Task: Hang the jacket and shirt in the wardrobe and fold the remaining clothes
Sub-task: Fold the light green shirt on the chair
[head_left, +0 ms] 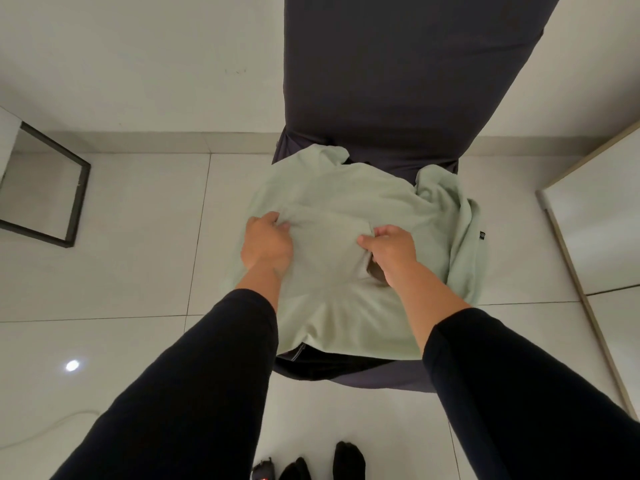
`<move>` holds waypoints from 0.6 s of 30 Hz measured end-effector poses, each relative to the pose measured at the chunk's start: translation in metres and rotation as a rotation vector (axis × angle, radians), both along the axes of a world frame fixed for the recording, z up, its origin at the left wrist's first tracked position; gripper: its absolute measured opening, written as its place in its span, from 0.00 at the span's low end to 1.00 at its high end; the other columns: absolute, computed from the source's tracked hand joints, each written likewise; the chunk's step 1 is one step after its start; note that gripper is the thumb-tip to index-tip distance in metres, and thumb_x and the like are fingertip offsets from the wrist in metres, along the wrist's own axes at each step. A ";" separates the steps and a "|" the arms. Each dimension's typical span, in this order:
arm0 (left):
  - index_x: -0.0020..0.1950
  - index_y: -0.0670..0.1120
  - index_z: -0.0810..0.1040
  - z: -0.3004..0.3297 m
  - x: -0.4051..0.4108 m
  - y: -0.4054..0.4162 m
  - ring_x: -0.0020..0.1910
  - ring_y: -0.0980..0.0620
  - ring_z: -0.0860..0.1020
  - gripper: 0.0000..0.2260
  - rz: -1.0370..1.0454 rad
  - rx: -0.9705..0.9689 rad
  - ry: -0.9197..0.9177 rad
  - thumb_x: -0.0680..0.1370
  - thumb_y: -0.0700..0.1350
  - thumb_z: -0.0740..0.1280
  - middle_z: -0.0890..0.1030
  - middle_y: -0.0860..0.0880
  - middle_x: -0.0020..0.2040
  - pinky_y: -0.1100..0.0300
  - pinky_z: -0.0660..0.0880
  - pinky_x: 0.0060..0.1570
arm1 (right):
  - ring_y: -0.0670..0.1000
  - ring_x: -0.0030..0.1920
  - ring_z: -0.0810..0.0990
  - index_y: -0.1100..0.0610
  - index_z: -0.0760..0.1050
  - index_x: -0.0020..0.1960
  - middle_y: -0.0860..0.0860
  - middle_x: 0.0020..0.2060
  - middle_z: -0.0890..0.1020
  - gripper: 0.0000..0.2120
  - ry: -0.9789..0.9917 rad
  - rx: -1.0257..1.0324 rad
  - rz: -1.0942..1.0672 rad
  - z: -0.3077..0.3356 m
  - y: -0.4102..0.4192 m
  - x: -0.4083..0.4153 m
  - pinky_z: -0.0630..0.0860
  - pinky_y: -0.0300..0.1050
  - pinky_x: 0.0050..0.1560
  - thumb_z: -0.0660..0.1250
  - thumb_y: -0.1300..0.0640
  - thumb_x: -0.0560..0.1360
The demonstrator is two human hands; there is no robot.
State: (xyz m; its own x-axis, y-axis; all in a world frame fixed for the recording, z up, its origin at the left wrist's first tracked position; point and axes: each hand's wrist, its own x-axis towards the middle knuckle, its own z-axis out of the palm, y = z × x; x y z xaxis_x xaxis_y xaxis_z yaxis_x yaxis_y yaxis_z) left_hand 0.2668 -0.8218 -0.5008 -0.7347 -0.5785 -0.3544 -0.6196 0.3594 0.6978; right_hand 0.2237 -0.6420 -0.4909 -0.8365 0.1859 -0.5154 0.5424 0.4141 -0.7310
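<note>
While our left hand and right hand bunch the green garment, it runs near-to-far along the chair. Fingers of both curl into cloth mid-length, equally near.

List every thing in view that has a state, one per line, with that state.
Pale green garment: spread rumpled over the chair seat, unfolded, one edge hanging off the side.
Left hand: fingers curled, gripping the green fabric.
Right hand: fingers pinching a bunch of the fabric.
Dark garment: lying under the green one, mostly hidden.
Chair: upright, dark cover on.
</note>
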 end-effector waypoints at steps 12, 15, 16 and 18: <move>0.42 0.46 0.82 0.005 0.108 -0.006 0.58 0.47 0.75 0.16 0.053 -0.028 0.010 0.72 0.28 0.60 0.77 0.49 0.56 0.57 0.70 0.59 | 0.50 0.37 0.77 0.55 0.75 0.39 0.49 0.43 0.78 0.14 0.633 0.319 0.733 0.001 0.036 0.100 0.77 0.50 0.38 0.65 0.73 0.63; 0.43 0.52 0.81 0.016 0.108 0.009 0.62 0.50 0.68 0.19 -0.052 -0.278 -0.095 0.71 0.30 0.59 0.71 0.54 0.59 0.54 0.63 0.61 | 0.55 0.46 0.79 0.56 0.78 0.44 0.54 0.51 0.77 0.17 0.691 0.439 0.762 0.004 0.041 0.105 0.76 0.49 0.44 0.66 0.74 0.63; 0.47 0.53 0.80 0.023 0.104 0.019 0.62 0.49 0.66 0.19 -0.084 -0.372 -0.087 0.70 0.30 0.59 0.69 0.53 0.60 0.54 0.61 0.60 | 0.55 0.49 0.78 0.55 0.78 0.46 0.54 0.53 0.76 0.19 0.672 0.482 0.728 0.008 0.044 0.104 0.75 0.49 0.47 0.65 0.75 0.63; 0.53 0.53 0.76 0.035 0.094 0.046 0.62 0.48 0.64 0.19 -0.158 -0.464 -0.028 0.70 0.31 0.60 0.68 0.52 0.62 0.56 0.61 0.58 | 0.53 0.52 0.74 0.54 0.76 0.50 0.51 0.54 0.74 0.21 0.607 0.551 0.648 0.013 0.060 0.102 0.69 0.45 0.50 0.65 0.74 0.64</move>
State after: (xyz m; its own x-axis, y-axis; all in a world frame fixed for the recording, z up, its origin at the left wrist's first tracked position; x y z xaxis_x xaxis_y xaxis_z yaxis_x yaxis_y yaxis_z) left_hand 0.3606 -0.7762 -0.4661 -0.8202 -0.5620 -0.1071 -0.5487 0.7195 0.4257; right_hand 0.3257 -0.5825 -0.4783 -0.9498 -0.3097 0.0450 -0.2984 0.8530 -0.4281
